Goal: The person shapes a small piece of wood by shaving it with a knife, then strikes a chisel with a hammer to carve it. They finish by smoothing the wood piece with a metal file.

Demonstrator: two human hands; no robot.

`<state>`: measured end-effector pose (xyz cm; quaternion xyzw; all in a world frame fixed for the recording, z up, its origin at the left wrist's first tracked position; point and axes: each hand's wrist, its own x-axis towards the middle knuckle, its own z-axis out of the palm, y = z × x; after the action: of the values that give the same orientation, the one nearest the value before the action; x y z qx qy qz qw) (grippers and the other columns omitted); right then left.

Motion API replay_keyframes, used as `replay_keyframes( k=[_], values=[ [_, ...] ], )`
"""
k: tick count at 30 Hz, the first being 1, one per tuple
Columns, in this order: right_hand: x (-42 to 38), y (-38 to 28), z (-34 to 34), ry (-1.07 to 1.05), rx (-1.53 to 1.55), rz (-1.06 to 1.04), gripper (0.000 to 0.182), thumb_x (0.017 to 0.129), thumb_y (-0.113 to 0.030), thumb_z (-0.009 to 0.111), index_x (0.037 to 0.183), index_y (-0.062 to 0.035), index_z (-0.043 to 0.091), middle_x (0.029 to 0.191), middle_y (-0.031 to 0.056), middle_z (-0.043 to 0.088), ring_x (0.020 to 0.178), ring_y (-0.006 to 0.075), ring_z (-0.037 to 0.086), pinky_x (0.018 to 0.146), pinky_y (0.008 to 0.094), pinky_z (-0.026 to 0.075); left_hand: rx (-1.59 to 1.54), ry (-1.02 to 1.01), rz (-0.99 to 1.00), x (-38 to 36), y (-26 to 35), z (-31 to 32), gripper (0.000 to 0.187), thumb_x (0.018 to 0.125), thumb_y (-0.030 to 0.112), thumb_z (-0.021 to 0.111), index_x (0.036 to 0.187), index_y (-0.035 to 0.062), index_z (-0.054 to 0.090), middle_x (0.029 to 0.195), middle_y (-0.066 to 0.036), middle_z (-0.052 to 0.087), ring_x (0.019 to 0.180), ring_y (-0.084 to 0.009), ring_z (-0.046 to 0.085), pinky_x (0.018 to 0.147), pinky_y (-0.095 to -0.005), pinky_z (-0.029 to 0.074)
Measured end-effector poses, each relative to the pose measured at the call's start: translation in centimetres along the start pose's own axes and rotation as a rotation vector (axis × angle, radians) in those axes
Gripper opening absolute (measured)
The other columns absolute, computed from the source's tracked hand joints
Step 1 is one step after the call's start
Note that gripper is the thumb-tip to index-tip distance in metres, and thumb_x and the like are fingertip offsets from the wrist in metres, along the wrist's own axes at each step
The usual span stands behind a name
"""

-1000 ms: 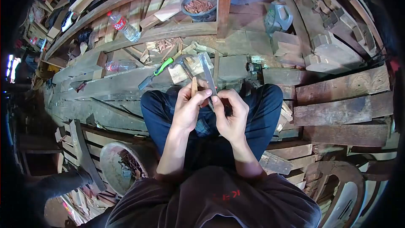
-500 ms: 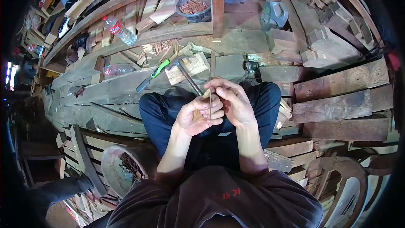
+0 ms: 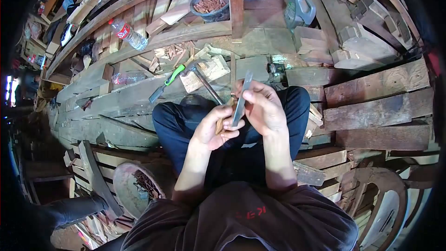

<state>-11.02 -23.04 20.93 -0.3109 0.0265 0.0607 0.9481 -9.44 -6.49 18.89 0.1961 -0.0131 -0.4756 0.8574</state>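
Note:
A flat grey metal strip (image 3: 241, 100) stands tilted between my hands, its broad face showing. My right hand (image 3: 264, 109) pinches its upper part between thumb and fingers. Curled beneath it, my left hand (image 3: 214, 126) holds a small brown wooden piece (image 3: 220, 124), and its fingertips touch the strip's lower end. Beyond my left hand, a hammer (image 3: 204, 82) lies with its head on a pale wood block (image 3: 216, 70). A chisel with a green handle (image 3: 175, 75) is left of the hammer head.
Wood sticks (image 3: 174, 53) lie past the hammer. A bucket of wood pieces (image 3: 210, 17) and a plastic bottle (image 3: 127, 34) are farther away. Stacked planks (image 3: 376, 114) are at the right. A round container (image 3: 121, 181) stands at lower left, near another person's leg (image 3: 74, 210).
The metal strip has turned from edge-on to showing its broad face, and its top leans right. My right hand has shifted slightly right.

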Motion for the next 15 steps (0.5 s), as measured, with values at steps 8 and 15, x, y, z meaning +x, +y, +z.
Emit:
replay_keyframes(
  k=[8,15],
  values=[
    [-0.9,-0.8,1.5,0.16,-0.248,-0.202,0.013,0.084,0.0,0.07,0.074,-0.0032,0.062,0.081,0.001,0.061,0.076,0.0092,0.055,0.074,0.0263,0.042,0.186,0.397,0.394,-1.8,1.6,0.9,0.029,0.091,0.038,0.044,0.092,0.0093,0.048,0.072,0.002,0.035,0.06,-0.0097,0.033,0.05,-0.0244,0.028],
    [-0.9,-0.1,2.6,0.132,-0.346,-0.197,0.016,0.084,0.002,0.069,0.073,-0.0036,0.059,0.08,-0.0004,0.058,0.076,0.0078,0.054,0.073,0.0249,0.041,0.448,0.55,0.534,-2.1,1.3,2.6,0.021,0.09,0.026,0.05,0.102,0.0095,0.05,0.081,0.0,0.046,0.069,-0.01,0.044,0.059,-0.0264,0.037]
  ],
)
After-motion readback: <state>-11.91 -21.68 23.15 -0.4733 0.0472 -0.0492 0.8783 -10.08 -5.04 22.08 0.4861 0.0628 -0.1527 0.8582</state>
